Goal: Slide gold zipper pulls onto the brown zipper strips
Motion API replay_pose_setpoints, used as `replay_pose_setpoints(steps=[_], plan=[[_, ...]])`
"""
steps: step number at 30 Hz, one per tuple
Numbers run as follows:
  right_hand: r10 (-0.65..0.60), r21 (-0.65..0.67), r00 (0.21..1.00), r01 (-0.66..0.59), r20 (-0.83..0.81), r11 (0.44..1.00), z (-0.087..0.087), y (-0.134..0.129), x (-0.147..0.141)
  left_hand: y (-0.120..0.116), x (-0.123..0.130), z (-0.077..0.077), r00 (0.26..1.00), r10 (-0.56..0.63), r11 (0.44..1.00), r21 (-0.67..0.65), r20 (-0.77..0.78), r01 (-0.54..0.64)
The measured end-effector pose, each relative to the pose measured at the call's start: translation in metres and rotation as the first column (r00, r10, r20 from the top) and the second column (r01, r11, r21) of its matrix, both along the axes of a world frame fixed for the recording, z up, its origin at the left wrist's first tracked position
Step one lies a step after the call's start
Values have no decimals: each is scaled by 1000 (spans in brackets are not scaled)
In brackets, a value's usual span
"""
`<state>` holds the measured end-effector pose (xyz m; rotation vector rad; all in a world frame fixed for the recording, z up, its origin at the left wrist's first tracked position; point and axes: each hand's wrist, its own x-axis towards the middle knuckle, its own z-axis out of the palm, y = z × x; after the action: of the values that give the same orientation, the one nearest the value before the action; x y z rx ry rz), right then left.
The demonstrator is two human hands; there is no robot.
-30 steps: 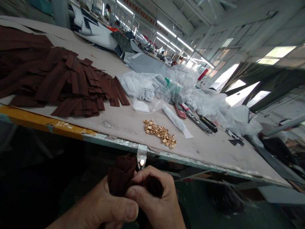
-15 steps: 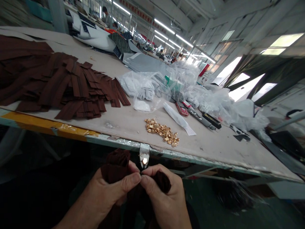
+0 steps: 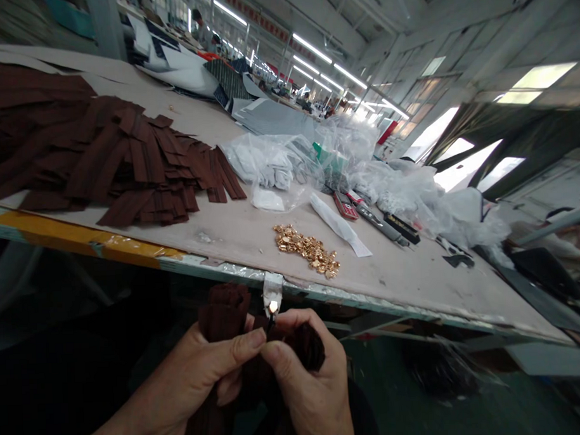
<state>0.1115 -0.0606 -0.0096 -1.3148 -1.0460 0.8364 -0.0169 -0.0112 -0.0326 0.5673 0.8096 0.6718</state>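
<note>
Brown zipper tape (image 3: pixel 223 315) is bunched in my left hand (image 3: pixel 207 366), whose thumb presses on it. My right hand (image 3: pixel 307 369) is closed around another rolled part of the brown tape, thumb and forefinger pinching near the left thumb. Both hands are just below a small clamp-like holder (image 3: pixel 273 288) fixed to the table edge. A shiny gold piece, apparently a zipper slider (image 3: pixel 273 307), sits at the holder's tip. The tape ends between my fingertips are close under it, and I cannot tell if they touch. On the table behind lies a pile of gold zipper sliders (image 3: pixel 307 250).
A large heap of brown zipper tapes (image 3: pixel 140 146) covers the table's left. Clear plastic bags (image 3: pixel 279 167), a white paper strip (image 3: pixel 338 225), a red box (image 3: pixel 345 206), a grey tool (image 3: pixel 378 221) and scissors (image 3: pixel 457 256) lie farther back and right. A person (image 3: pixel 200 27) is far off.
My hands have shifted slightly left and down, and the tape between my fingertips shows more under the holder. The view has moved a little. Both hands still hold the tape.
</note>
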Motion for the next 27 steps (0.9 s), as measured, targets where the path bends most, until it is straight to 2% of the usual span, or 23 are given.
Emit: replay_pose_setpoints(steps=[4,8,10,14,17,27], plan=[[52,-131,973,-83,-226,988,0,2,2,3,1,2,997,18,998,-62,68,-13],[89,-217,865,-221,-493,951,2,3,4,9,1,8,991,-41,998,-44,127,47],[50,-233,826,-216,-561,948,2,4,4,10,1,10,991,-41,998,-39,125,46],[-19,-244,790,-166,-613,956,1,8,1,12,2,12,996,-42,998,-35,79,45],[-35,-267,778,-173,-628,948,2,11,1,14,3,12,999,-45,999,-21,28,46],[-21,-249,757,-188,-653,950,6,16,-2,16,12,15,999,2,1000,-7,-47,-3]])
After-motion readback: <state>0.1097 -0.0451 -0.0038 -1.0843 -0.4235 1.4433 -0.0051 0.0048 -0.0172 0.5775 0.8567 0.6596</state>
